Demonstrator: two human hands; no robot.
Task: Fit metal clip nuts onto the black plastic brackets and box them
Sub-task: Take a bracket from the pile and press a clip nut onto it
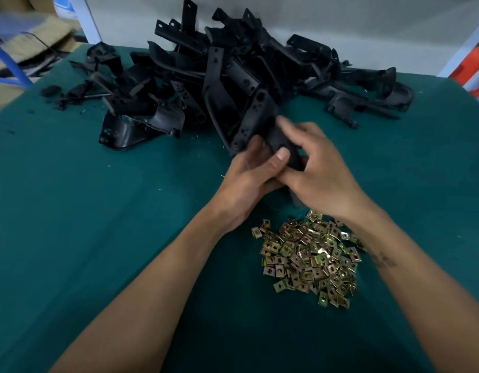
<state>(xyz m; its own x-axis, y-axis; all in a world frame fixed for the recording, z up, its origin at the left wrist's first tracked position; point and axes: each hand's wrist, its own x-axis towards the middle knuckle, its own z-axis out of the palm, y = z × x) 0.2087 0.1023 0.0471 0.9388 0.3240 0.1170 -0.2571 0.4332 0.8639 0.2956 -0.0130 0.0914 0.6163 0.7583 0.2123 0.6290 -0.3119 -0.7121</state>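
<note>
Both hands hold one black plastic bracket [256, 114] above the middle of the green table. My left hand [250, 179] grips its lower end from the left, thumb pressed on top. My right hand [313, 168] curls round the same end from the right. Whether a clip nut sits between the fingers is hidden. A heap of brass-coloured metal clip nuts [311, 258] lies just in front of the hands, under my right wrist. A big pile of black plastic brackets [219, 74] fills the far side of the table.
The green table cover [98, 211] stretches left and front. Small black offcuts [69, 94] lie at the far left. Cardboard and a blue frame [15, 68] stand beyond the left edge, a white post [464, 49] at the far right.
</note>
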